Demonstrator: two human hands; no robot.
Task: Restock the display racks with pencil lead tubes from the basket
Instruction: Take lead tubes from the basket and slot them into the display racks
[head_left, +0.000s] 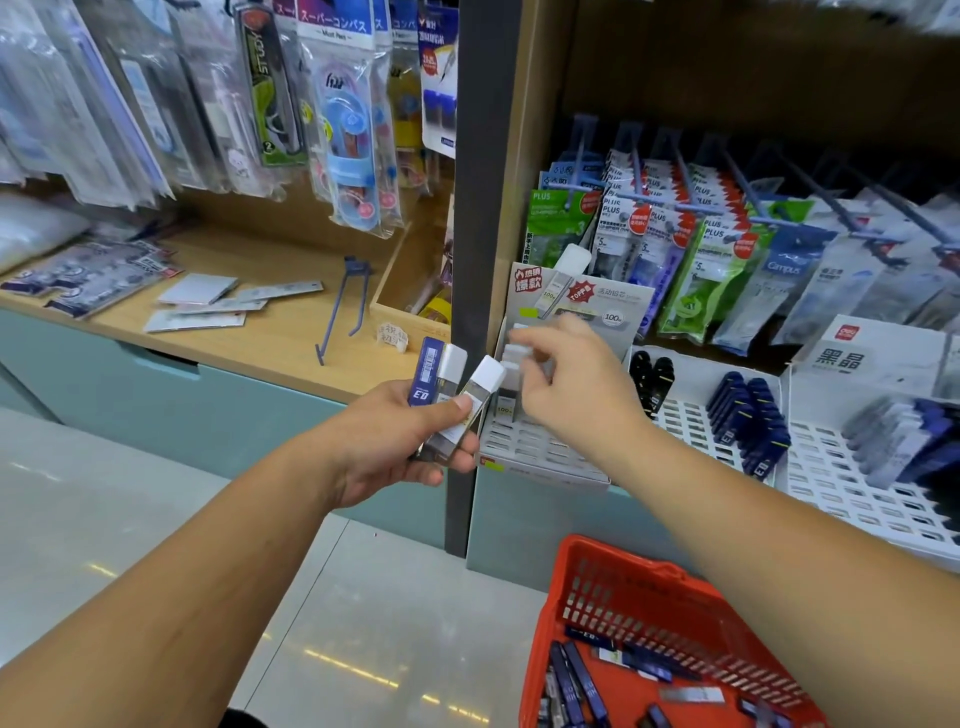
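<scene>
Three pencil lead tubes (485, 371) fan out of the left hand (384, 441), one navy and two clear with white caps. The thumb and curled fingers are clamped round their lower halves. They are held in front of the dark upright post (475, 208) that bounds the shelving's left side. Just right of it, the right hand (576, 389) reaches into the white display rack (524, 447). Its fingers are bent together over the white-capped tubes (506, 405) standing at the rack's far end, but blur hides whether they grip one. A printed card (587, 301) rises behind that rack. Further right, a second rack (685, 421) holds navy tubes (748, 415), and packets (691, 244) hang on hooks above. Nearest, the red basket (623, 597) holds loose tubes (576, 680), its right side covered by the right forearm. On the wooden shelf (270, 343) to the left lie flat packets and a loose blue hook (345, 306).
</scene>
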